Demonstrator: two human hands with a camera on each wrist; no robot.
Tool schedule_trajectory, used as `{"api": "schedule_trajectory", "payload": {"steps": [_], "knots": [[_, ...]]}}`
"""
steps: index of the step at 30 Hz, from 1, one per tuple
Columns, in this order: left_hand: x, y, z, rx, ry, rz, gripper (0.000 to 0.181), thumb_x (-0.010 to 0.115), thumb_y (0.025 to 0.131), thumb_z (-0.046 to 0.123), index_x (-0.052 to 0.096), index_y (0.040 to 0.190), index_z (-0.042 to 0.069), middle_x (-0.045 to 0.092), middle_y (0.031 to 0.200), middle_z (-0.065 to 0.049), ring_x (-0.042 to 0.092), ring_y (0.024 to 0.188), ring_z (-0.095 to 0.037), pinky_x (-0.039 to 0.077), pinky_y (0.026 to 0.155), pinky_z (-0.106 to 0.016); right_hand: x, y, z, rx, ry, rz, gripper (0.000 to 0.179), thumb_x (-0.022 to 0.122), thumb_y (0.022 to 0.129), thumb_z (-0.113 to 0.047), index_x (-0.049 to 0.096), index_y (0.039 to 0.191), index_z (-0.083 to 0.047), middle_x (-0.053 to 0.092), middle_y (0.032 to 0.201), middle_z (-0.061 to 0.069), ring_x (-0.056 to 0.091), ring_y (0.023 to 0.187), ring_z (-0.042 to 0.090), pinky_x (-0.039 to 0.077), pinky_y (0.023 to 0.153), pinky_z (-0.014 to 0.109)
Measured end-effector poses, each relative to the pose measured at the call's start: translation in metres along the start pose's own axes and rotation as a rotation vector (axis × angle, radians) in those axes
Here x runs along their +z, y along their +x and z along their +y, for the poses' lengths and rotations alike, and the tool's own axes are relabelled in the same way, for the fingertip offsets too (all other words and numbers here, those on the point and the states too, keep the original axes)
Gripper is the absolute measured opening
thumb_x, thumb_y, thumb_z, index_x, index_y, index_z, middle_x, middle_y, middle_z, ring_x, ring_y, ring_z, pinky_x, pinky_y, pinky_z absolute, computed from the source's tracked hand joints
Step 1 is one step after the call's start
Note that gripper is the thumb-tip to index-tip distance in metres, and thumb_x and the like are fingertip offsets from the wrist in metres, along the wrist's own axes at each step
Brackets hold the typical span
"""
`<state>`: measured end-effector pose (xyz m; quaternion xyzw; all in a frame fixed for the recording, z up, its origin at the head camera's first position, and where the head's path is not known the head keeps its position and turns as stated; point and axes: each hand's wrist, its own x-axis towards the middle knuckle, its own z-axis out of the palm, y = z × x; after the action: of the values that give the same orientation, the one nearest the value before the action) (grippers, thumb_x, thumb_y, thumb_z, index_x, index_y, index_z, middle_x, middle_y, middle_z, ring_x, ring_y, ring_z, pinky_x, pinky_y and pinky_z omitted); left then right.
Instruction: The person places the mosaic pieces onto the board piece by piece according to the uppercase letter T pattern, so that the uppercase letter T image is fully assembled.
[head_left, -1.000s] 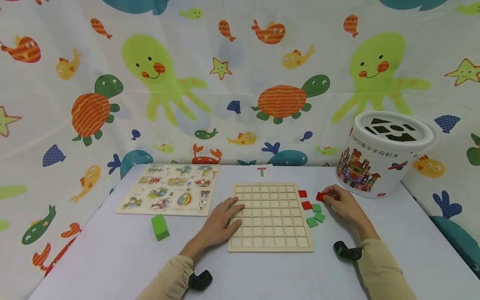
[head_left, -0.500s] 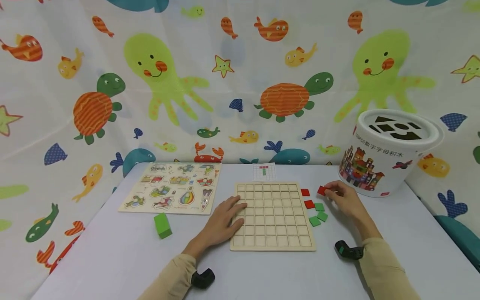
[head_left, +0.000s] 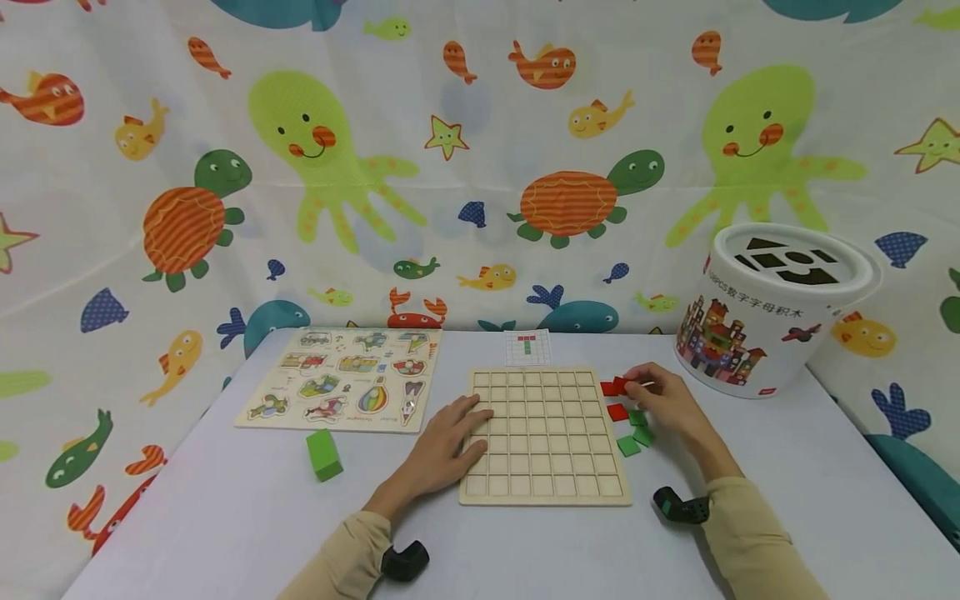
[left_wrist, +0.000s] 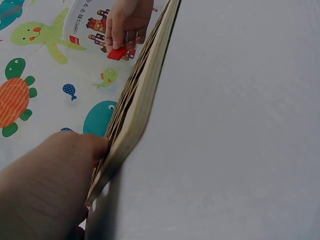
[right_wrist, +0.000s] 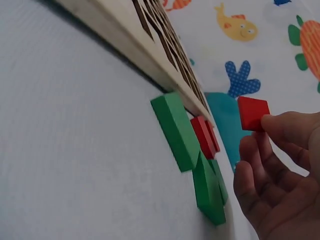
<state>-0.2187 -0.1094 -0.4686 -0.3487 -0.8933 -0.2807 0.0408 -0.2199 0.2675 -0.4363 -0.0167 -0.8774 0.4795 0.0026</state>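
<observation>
Right fingers (right_wrist: 250, 155): pinching a flat red square tile (right_wrist: 253, 114), held off the table just beyond the board's right edge.
Left fingers (head_left: 459, 408): spread, resting on the left side of a pale wooden grid board (head_left: 543, 436).
Table: smooth, plain white surface (head_left: 225, 517).
Backdrop: white fabric sheet (head_left: 457, 283), softly rippled, printed with octopuses, turtles and fish.
Grid board: roughly square, with thin raised ribs marking out shallow cells.
Loose tiles: two red squares (head_left: 617, 412) and three green squares (head_left: 628, 447), solid-coloured, thick-edged, near the board's right side.
Behind the board: small white gridded card (head_left: 528, 348) marked red and green.
Left side: rectangular wooden picture puzzle (head_left: 341, 379); bright green oblong block (head_left: 324, 455) before it.
Right rear: round white tub (head_left: 765, 325), its lid cut with dark shapes.
</observation>
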Motion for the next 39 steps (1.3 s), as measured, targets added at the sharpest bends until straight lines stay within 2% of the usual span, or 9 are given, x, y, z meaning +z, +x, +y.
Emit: {"api": "schedule_trajectory", "payload": {"steps": [6, 14, 24, 32, 39], "knots": [[0.001, 0.0, -0.001, 0.001, 0.003, -0.006, 0.047, 0.053, 0.096, 0.033, 0.046, 0.14, 0.018, 0.035, 0.151, -0.014, 0.027, 0.142, -0.036, 0.023, 0.112, -0.057, 0.009, 0.004, -0.007, -0.04, -0.008, -0.018, 0.034, 0.054, 0.097, -0.03, 0.054, 0.119, -0.005, 0.058, 0.117, 0.018, 0.058, 0.096, 0.025, 0.049, 0.078, 0.025], [0.002, 0.0, -0.003, 0.019, 0.006, 0.023, 0.048, 0.053, 0.095, 0.035, 0.048, 0.139, 0.017, 0.036, 0.15, -0.015, 0.028, 0.141, -0.036, 0.024, 0.111, -0.058, 0.022, 0.015, -0.02, -0.084, -0.007, -0.06, 0.033, 0.055, 0.096, -0.031, 0.056, 0.117, -0.006, 0.058, 0.112, 0.016, 0.06, 0.094, 0.023, 0.05, 0.077, 0.024], [0.001, -0.001, -0.002, -0.033, 0.027, -0.046, 0.059, 0.052, 0.092, 0.049, 0.041, 0.144, 0.022, 0.028, 0.155, -0.009, 0.021, 0.145, -0.029, 0.018, 0.117, -0.05, 0.038, 0.022, -0.033, -0.167, -0.005, -0.103, 0.024, 0.057, 0.095, -0.022, 0.058, 0.111, -0.003, 0.063, 0.101, 0.017, 0.062, 0.084, 0.025, 0.05, 0.07, 0.03], [-0.001, -0.002, 0.001, -0.028, 0.004, -0.04, 0.06, 0.055, 0.092, 0.045, 0.042, 0.144, 0.019, 0.028, 0.155, -0.012, 0.021, 0.145, -0.031, 0.018, 0.117, -0.051, 0.055, 0.025, -0.044, -0.171, -0.019, -0.129, 0.017, 0.057, 0.095, -0.018, 0.06, 0.107, -0.007, 0.064, 0.1, 0.013, 0.06, 0.079, 0.021, 0.05, 0.067, 0.03], [0.0, -0.001, 0.0, -0.022, 0.024, -0.04, 0.059, 0.053, 0.092, 0.047, 0.042, 0.144, 0.02, 0.028, 0.155, -0.011, 0.022, 0.145, -0.03, 0.018, 0.117, -0.05, 0.066, 0.028, -0.051, -0.199, -0.081, -0.134, 0.014, 0.057, 0.094, -0.017, 0.061, 0.105, -0.008, 0.064, 0.101, 0.012, 0.06, 0.077, 0.018, 0.049, 0.066, 0.028]]}}
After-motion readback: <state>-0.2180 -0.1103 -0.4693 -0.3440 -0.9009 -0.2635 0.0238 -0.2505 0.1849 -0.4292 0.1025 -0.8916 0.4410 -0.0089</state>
